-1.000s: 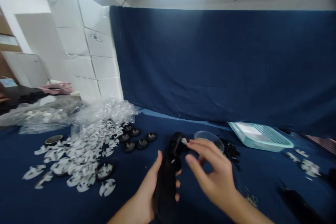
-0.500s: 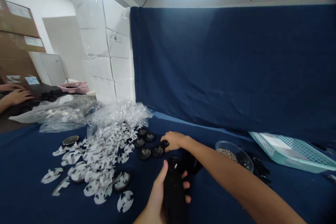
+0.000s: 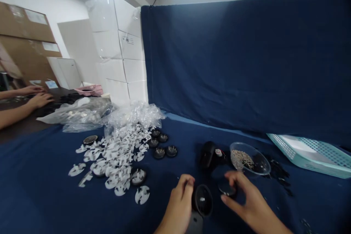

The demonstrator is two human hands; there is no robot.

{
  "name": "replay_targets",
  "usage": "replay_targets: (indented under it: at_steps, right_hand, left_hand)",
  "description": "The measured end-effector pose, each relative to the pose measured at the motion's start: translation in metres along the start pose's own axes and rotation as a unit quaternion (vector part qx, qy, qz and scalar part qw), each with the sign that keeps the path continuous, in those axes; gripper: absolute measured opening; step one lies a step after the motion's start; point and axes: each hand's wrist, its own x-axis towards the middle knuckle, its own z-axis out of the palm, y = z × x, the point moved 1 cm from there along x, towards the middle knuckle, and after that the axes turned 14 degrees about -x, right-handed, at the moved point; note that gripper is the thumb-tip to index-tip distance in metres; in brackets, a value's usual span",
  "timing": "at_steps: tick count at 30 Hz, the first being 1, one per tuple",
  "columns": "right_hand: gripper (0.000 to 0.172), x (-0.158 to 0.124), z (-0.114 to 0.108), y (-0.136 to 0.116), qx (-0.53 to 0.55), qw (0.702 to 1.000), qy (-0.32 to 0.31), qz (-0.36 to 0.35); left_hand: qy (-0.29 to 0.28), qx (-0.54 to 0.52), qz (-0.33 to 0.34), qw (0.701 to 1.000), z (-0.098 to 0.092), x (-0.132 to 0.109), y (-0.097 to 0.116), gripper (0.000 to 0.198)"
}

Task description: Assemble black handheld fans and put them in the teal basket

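Low in the middle, my left hand (image 3: 178, 199) is closed around a black plastic housing (image 3: 203, 200) whose round, hollow end faces up toward me. Just to its right, my right hand (image 3: 246, 201) pinches a round black cap (image 3: 227, 187) by its edge between thumb and fingers; the cap and the housing are apart. Several similar round black caps (image 3: 159, 152) lie in a cluster on the blue cloth. Beyond my hands sits another black part (image 3: 207, 154), beside a small silver motor-like piece (image 3: 218, 152) with a red wire.
A heap of white plastic pieces (image 3: 117, 157) spreads on the left, with crumpled clear bags (image 3: 137, 115) behind. On the right are a clear bowl (image 3: 259, 161) of small metal parts, black pieces (image 3: 278, 171) and a teal basket (image 3: 309, 164). Another person's hands (image 3: 41, 99) work far left.
My right hand has left the cap cluster with one cap and come right and nearer, beside the housing. My left hand has turned the housing and moved slightly right. The view has shifted.
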Motion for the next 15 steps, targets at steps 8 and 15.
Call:
replay_targets:
  at_steps: [8, 15]
  right_hand:
    - [0.059, -0.049, 0.036, 0.037, -0.076, 0.997, -0.019, -0.010]
    - [0.026, -0.040, -0.002, 0.011, -0.096, 0.994, -0.006, -0.057]
  left_hand:
    - [0.041, 0.309, 0.125, 0.942, -0.043, -0.012, 0.048, 0.027]
    - [0.021, 0.490, 0.064, 0.869, -0.114, -0.026, 0.083, 0.029]
